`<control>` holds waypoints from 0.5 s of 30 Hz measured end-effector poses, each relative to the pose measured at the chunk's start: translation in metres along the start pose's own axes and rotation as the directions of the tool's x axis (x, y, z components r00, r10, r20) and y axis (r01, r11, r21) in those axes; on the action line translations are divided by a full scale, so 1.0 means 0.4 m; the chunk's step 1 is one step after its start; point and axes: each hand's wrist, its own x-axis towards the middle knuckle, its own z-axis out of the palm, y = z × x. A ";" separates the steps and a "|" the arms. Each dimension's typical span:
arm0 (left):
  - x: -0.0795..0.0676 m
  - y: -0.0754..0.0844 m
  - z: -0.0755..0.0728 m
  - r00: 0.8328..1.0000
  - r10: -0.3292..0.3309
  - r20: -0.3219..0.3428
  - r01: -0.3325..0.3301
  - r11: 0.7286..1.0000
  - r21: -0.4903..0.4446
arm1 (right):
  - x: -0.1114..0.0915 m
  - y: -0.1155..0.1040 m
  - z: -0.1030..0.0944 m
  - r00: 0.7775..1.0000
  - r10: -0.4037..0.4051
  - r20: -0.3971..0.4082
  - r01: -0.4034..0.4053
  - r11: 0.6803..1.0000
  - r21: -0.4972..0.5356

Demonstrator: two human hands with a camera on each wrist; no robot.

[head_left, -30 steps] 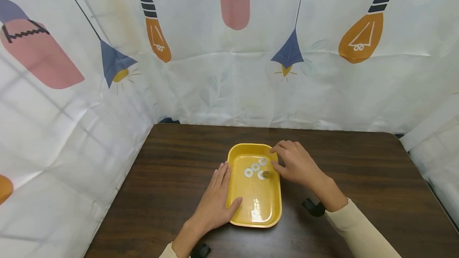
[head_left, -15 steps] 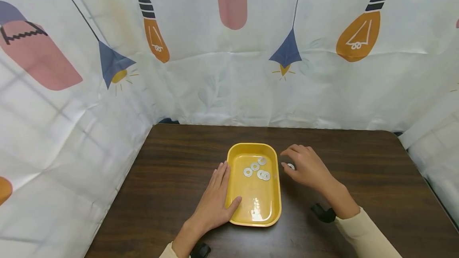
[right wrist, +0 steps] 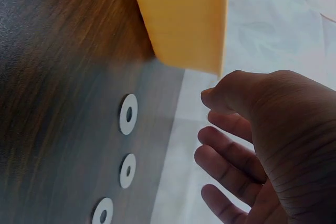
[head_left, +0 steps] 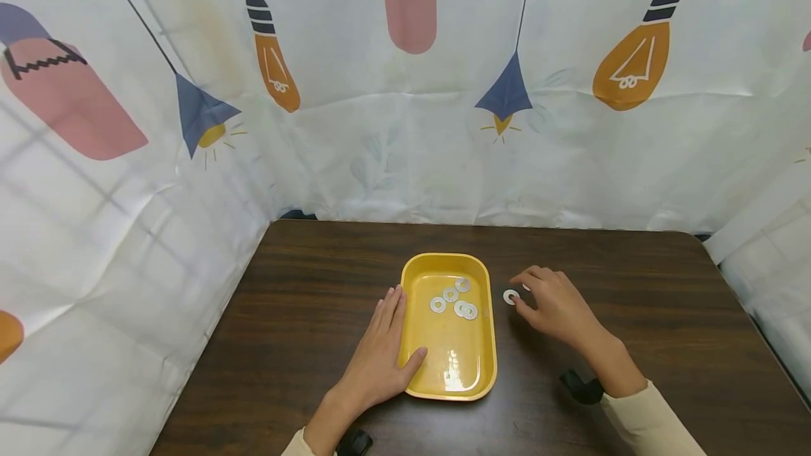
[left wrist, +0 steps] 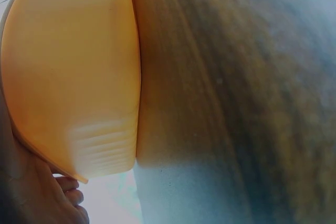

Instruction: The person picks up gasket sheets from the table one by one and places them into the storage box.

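Observation:
A yellow tray (head_left: 446,361) stands on the table with several flat metal washers (head_left: 438,309) in its far half; two of them overlap. My left hand (head_left: 378,354) rests along the tray's left rim, fingers straight and thumb over the near edge. To the right of the tray my right hand (head_left: 552,308) hovers over the table, fingers loosely bent and holding nothing. One loose washer (head_left: 505,297) lies by its thumb; another shows partly behind the fingers. The right wrist view has three loose washers, the nearest to the tray being a pale washer (right wrist: 125,128).
The dark wooden table (head_left: 304,287) reaches well past the tray on both sides. A white printed curtain (head_left: 355,153) hangs behind the table and at its left. Black wrist cameras (head_left: 581,388) sit on both wrists.
My right hand has let a washer drop into the tray and moved right, off the tray, to above the loose washers. The left hand has stayed on the rim.

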 end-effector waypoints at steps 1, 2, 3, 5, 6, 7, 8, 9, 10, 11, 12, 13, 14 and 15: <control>0.000 0.000 0.000 1.000 -0.001 0.001 0.001 1.000 -0.001 | -0.001 0.002 0.002 1.000 -0.001 0.000 0.001 1.000 0.000; 0.001 0.001 0.000 1.000 -0.003 0.004 0.003 1.000 -0.002 | -0.003 0.004 0.004 1.000 -0.004 -0.001 0.004 1.000 0.000; 0.001 0.001 0.000 1.000 -0.007 0.007 0.007 1.000 -0.004 | -0.004 0.005 0.006 1.000 -0.003 0.000 0.003 1.000 0.001; 0.002 0.002 0.000 1.000 -0.013 0.013 0.013 1.000 -0.008 | -0.007 0.007 0.012 1.000 0.002 0.000 -0.002 1.000 0.000; 0.002 0.003 0.000 1.000 -0.016 0.017 0.016 1.000 -0.009 | -0.009 0.008 0.014 1.000 0.005 0.002 -0.005 1.000 0.001; 0.002 0.003 0.000 1.000 -0.018 0.017 0.018 1.000 -0.007 | -0.010 0.009 0.017 1.000 0.007 0.003 -0.007 1.000 0.002; 0.003 0.003 -0.001 1.000 -0.020 0.018 0.020 1.000 -0.006 | -0.011 0.010 0.019 1.000 0.010 0.004 -0.010 1.000 0.004; 0.002 0.004 -0.001 1.000 -0.021 0.018 0.021 1.000 -0.008 | -0.011 0.010 0.020 1.000 0.014 0.007 -0.014 1.000 0.005; 0.002 0.004 -0.001 1.000 -0.019 0.016 0.019 1.000 -0.005 | -0.011 0.011 0.021 1.000 0.017 0.010 -0.017 1.000 0.008; 0.002 0.004 -0.001 1.000 -0.018 0.014 0.018 1.000 -0.005 | -0.011 0.011 0.023 1.000 0.021 0.012 -0.021 1.000 0.011; 0.002 0.004 -0.001 1.000 -0.016 0.012 0.016 1.000 -0.003 | -0.010 0.012 0.024 1.000 0.023 0.017 -0.024 1.000 0.017; 0.001 0.004 -0.002 1.000 -0.014 0.009 0.014 1.000 -0.003 | -0.010 0.012 0.025 0.999 0.026 0.021 -0.027 0.999 0.022; 0.001 0.004 -0.002 1.000 -0.012 0.008 0.012 1.000 -0.002 | -0.009 0.013 0.027 0.999 0.029 0.026 -0.030 0.999 0.026; 0.000 0.004 -0.002 1.000 -0.009 0.005 0.009 1.000 -0.001 | -0.009 0.013 0.029 0.999 0.032 0.031 -0.033 0.999 0.029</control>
